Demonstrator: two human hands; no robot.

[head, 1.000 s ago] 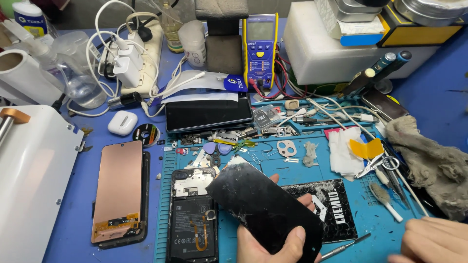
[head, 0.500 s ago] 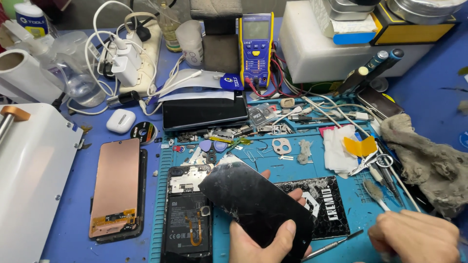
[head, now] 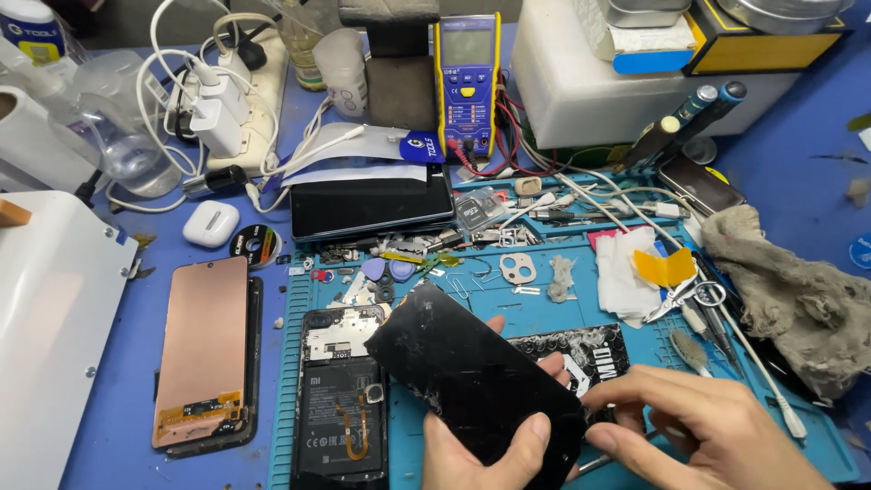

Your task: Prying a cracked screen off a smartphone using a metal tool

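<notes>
L hand grips black panel from below, thumb on top, fingers behind its far edge. R hand fingers bent, tips touching panel's lower-right corner, above blue mat.

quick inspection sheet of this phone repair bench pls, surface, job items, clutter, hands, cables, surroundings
surface: teal ribbed rubber work mat on a blue benchtop.
job's things: black cracked phone back panel, tilted, above the mat; opened black phone with bare battery lying flat beside it.
clutter: copper-backed phone screen, picks, small parts, white wipes, grey rag, white earbud case.
grippers: left hand holds the panel from below; right hand pinches at its lower right edge.
cables: white charger leads tangled at top left; red and black meter probe wires.
surroundings: yellow and blue multimeter, white box, clear bottle.
</notes>
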